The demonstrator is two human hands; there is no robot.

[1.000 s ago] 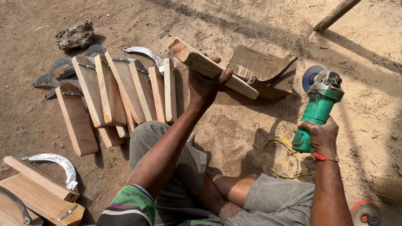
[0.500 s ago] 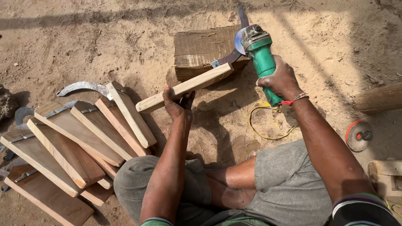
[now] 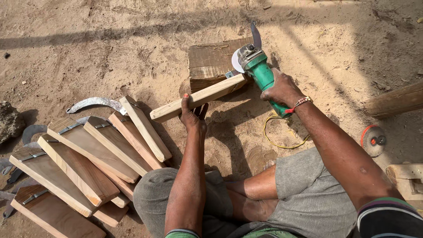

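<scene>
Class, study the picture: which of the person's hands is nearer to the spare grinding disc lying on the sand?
Right. The right hand, gripping the green angle grinder, is closer to the spare disc. The left hand, holding the wooden handle, is farther away.

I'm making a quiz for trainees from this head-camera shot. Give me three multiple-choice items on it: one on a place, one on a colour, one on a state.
1. Where does the far end of the wooden handle rest?
A. on the wooden block
B. on the stone
C. on the person's knee

2. What colour is the body of the angle grinder?
A. red
B. green
C. black

3. How is the left hand placed?
A. flat on the sand
B. open in the air
C. closed around the wooden handle

Answers:
1. A, the handle's far end lies on the wooden block, beside the grinder's disc.
2. B, the housing gripped by the right hand is green.
3. C, the fingers wrap the handle from below, near its middle.
</scene>
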